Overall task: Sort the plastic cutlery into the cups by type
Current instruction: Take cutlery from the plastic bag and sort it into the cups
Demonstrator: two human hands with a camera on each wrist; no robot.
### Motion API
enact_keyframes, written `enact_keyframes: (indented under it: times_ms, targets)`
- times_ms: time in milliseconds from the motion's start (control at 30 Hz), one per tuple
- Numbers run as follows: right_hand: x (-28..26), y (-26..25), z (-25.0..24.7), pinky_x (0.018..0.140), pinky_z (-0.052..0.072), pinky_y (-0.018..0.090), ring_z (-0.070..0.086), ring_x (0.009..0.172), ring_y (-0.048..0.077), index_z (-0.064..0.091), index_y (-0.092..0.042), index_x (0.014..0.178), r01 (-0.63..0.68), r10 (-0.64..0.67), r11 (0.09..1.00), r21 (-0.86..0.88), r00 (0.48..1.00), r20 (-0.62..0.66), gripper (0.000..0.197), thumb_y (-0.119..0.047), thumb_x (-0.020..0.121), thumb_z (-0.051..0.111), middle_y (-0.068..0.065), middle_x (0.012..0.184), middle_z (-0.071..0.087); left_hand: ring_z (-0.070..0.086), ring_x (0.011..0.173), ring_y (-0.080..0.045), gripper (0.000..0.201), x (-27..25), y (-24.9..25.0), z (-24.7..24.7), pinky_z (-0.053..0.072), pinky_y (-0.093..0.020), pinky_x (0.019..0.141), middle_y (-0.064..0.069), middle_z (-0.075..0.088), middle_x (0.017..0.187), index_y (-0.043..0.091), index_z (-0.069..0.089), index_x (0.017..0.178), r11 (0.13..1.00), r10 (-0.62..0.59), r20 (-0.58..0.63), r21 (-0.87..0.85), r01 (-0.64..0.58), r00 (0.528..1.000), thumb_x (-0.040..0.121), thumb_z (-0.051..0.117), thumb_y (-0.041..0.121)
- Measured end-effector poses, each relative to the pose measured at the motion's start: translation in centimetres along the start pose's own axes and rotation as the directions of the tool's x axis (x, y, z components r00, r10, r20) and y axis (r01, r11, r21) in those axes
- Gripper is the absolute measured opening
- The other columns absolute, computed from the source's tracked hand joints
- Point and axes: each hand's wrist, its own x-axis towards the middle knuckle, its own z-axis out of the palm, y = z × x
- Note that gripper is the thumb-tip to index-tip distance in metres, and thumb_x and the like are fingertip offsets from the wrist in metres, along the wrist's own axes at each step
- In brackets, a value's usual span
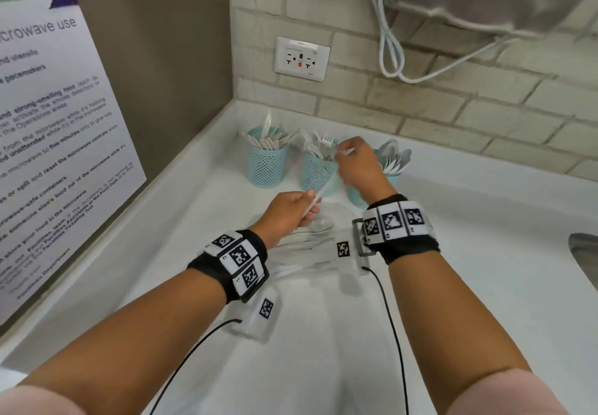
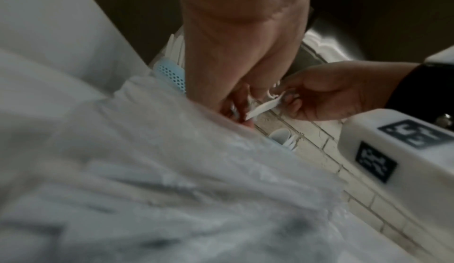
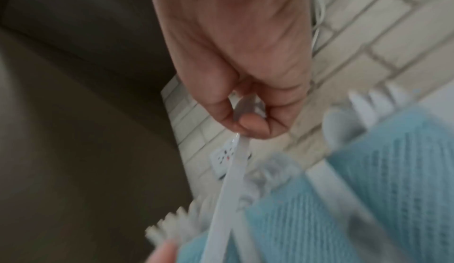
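Three blue mesh cups stand at the back of the white counter (image 1: 485, 253): the left cup (image 1: 267, 164) has knives, the middle cup (image 1: 317, 172) forks, the right cup (image 1: 393, 164) spoons. My right hand (image 1: 344, 152) hovers over the middle cup and pinches the top of a white plastic cutlery piece (image 3: 230, 179). Its type is blurred. The piece slants down to my left hand (image 1: 309, 207), which grips its lower end (image 1: 318, 196). A clear bag of cutlery (image 1: 307, 249) lies under my left wrist and fills the left wrist view (image 2: 172, 179).
A steel sink (image 1: 584, 262) is set into the counter at the right edge. A wall outlet (image 1: 301, 58) and a hanging white cord (image 1: 391, 58) are on the brick wall behind the cups. A printed notice (image 1: 48, 123) covers the left wall.
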Motion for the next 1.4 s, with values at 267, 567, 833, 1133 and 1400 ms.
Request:
enact_keyframes:
  times_ms: [267, 567, 833, 1133, 1400]
  targets:
    - [1.6, 0.8, -8.4, 0.068, 0.034, 0.019, 0.046, 0.074, 0.014, 0.048, -0.001, 0.12, 0.188, -0.218, 0.976, -0.111, 0.825, -0.521, 0.026, -0.004, 0.094, 0.042, 0.012, 0.096, 0.052, 0.046, 0.12, -0.031, 0.048, 0.1, -1.6, -0.2, 0.041, -0.034, 0.099, -0.013, 0.047, 0.131, 0.012, 0.049, 0.13, 0.392, -0.13, 0.198, 0.91, -0.134, 0.971, 0.089, 0.059, 0.034]
    - [2.4, 3.7, -5.6, 0.077, 0.037, 0.025, 0.053, 0.09, 0.03, 0.05, -0.002, 0.119, 0.116, -0.22, 0.936, -0.334, 0.931, -0.293, 0.025, -0.005, 0.097, 0.038, 0.021, 0.123, 0.045, 0.056, 0.103, -0.03, 0.043, 0.4, -1.9, -0.2, 0.047, -0.037, 0.085, -0.012, 0.056, 0.116, 0.004, 0.055, 0.113, 0.284, -0.125, 0.205, 0.945, -0.163, 0.971, 0.089, 0.058, 0.039]
    - [2.7, 5.0, -3.6, 0.1, 0.029, 0.045, 0.031, 0.125, 0.034, 0.054, -0.013, 0.123, 0.027, -0.031, 0.683, -0.73, 0.999, 0.007, 0.038, -0.03, 0.1, 0.028, 0.013, 0.131, 0.048, 0.052, 0.106, -0.031, 0.043, 0.4, -2.0, -0.6, 0.044, -0.037, 0.088, -0.014, 0.05, 0.117, 0.004, 0.054, 0.11, 0.25, -0.164, 0.28, 0.939, -0.235, 0.946, 0.09, 0.055, 0.043]
    - [0.8, 3.0, -3.5, 0.089, 0.041, 0.036, 0.052, 0.104, 0.028, 0.066, -0.012, 0.106, 0.257, -0.367, 0.843, -0.473, 0.917, -0.156, 0.024, -0.011, 0.088, 0.05, 0.01, 0.112, 0.063, 0.055, 0.099, -0.028, 0.033, 0.3, -1.7, -0.6, 0.045, -0.033, 0.083, -0.014, 0.054, 0.114, 0.005, 0.058, 0.112, 0.259, -0.13, 0.335, 0.92, -0.294, 0.933, 0.092, 0.052, 0.03]
    - [-3.6, 1.5, -2.5, 0.096, 0.035, 0.027, 0.05, 0.12, 0.019, 0.065, -0.017, 0.117, 0.34, 0.171, 0.71, -0.617, 0.766, 0.62, 0.027, -0.023, 0.093, 0.054, 0.001, 0.129, 0.056, 0.054, 0.107, -0.03, 0.043, 0.4, -1.6, -1.3, 0.045, -0.034, 0.09, -0.013, 0.051, 0.12, 0.008, 0.057, 0.12, 0.256, -0.183, 0.335, 0.924, -0.284, 0.924, 0.089, 0.058, 0.038]
